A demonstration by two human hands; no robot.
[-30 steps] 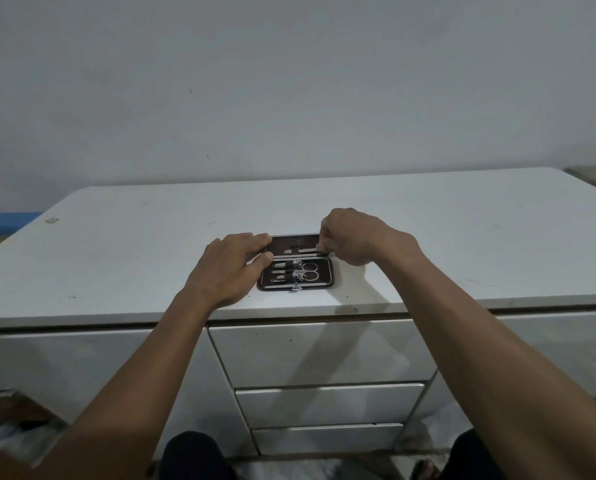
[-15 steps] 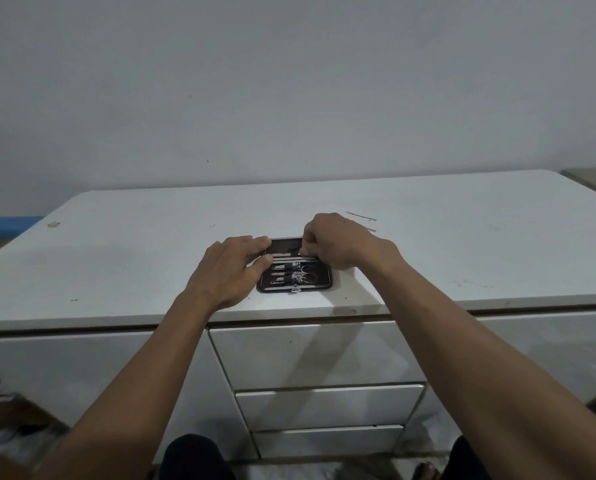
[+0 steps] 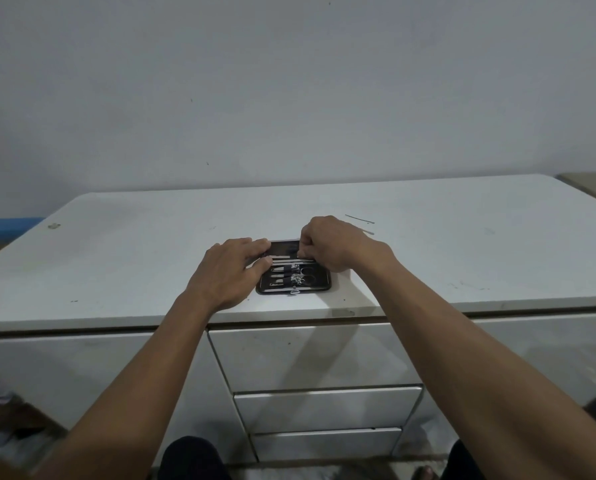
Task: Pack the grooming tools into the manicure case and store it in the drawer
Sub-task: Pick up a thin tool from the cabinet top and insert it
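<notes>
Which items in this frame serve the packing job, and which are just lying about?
In use: manicure case, left hand, right hand, loose thin tools, drawers.
Lying about: small scrap, blue object.

There is only one view, so no part of the scene is shared with a second camera. The camera sits on the person's head and looks forward and slightly down, from above and behind both forearms. It faces a plain wall and the white cabinet top (image 3: 462,244) in front of it. The wide lens bends the cabinet edges and makes the arms look long. The place where the right hand (image 3: 331,245) pinches is near the middle of the picture, at arm's length from the lens. The left hand (image 3: 229,271) lies just left of that grip; the closed drawers (image 3: 307,355) are below it, nearer the camera.
</notes>
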